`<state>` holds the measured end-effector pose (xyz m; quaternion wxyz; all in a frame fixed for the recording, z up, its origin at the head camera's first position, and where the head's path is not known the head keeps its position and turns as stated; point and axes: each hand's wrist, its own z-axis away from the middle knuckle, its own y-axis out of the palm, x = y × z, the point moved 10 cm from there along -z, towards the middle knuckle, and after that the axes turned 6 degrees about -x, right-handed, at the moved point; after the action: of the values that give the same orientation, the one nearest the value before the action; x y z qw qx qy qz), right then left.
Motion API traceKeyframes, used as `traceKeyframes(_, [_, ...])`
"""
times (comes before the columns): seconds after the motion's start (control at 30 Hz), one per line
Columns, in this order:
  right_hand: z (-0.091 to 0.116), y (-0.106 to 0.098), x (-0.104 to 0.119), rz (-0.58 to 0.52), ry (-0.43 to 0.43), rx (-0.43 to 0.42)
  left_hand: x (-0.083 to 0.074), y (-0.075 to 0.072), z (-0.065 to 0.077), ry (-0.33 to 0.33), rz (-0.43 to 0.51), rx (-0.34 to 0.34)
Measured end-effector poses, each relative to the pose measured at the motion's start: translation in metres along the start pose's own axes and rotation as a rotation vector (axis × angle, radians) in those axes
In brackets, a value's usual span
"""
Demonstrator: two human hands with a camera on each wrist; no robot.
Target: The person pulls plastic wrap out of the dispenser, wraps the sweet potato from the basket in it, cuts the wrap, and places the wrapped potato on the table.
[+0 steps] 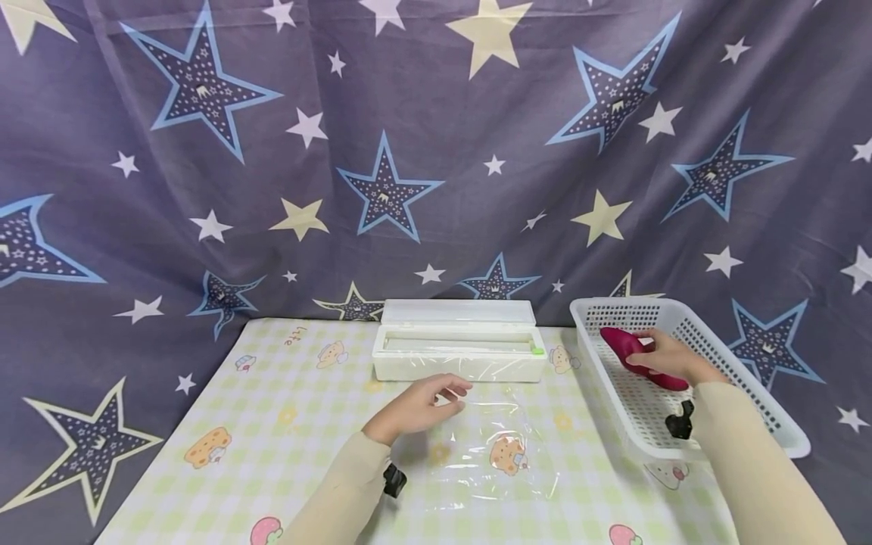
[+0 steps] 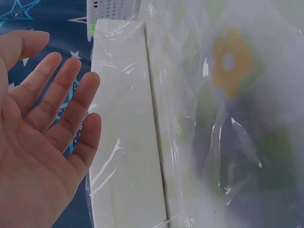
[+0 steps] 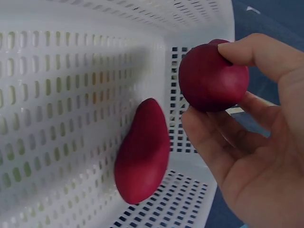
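Observation:
A dark red sweet potato (image 3: 213,78) is gripped between the thumb and fingers of my right hand (image 1: 671,356), over the white basket (image 3: 42,19). Another sweet potato (image 3: 142,154) lies in the basket below it. My left hand (image 1: 418,409) is held over the table in front of the cling film box (image 1: 456,368), its fingers loosely bent and holding nothing. In the left wrist view the palm (image 2: 38,156) shows bare beside the box. Clear cling film (image 1: 477,454) stretches from the box across the tabletop toward me.
The box's lid (image 1: 458,312) stands raised at the back, and a green slider (image 1: 537,351) sits at its right end. A checked cloth (image 1: 272,424) with cartoon prints covers the table. Behind hangs a dark star-patterned curtain (image 1: 450,204).

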<state>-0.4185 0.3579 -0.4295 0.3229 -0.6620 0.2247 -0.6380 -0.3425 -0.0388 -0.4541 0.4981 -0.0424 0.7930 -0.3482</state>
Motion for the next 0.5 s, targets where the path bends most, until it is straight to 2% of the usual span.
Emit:
traceKeyframes(0.27, [0.004,-0.010,0.026,0.133,-0.115,-0.065,-0.010,-0.002,-0.007,0.043,-0.009,-0.002])
traceKeyframes(0.5, [0.007,-0.004,0.051,0.134,-0.155,-0.069,-0.015,-0.002,-0.012,0.032,-0.024,0.004])
